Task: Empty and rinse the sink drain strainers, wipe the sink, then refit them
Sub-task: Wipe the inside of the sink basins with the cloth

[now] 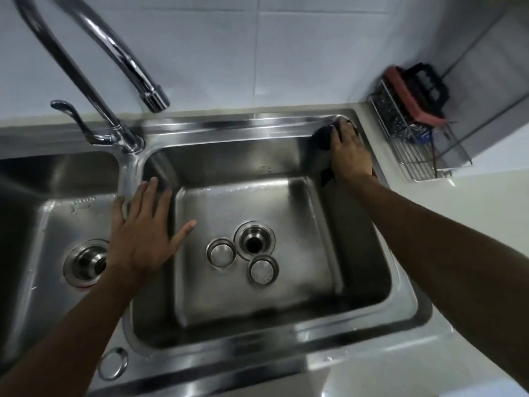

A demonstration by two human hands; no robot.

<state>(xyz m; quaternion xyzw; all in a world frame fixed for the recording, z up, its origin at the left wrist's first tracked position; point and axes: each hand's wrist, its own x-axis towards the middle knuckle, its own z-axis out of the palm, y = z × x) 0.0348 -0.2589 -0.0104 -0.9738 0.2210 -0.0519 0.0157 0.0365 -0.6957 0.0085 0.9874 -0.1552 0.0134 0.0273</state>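
A steel double sink point(286, 319) fills the view. In the right basin the drain hole point(253, 240) stands uncovered. Two round strainers lie upside down on the basin floor beside it, one to its left point(221, 252) and one in front point(262, 270). The left basin's drain point(86, 262) is partly hidden by my left hand. My left hand point(143, 233) rests flat with fingers spread on the divider between the basins. My right hand point(349, 153) presses a dark cloth point(323, 138) against the far right corner of the right basin's rim.
A curved chrome faucet point(114, 55) with a lever handle point(77, 121) stands behind the divider, its spout over the right basin. A wire rack point(412, 147) holding a red and black brush stands on the counter at the far right. White tiled wall behind.
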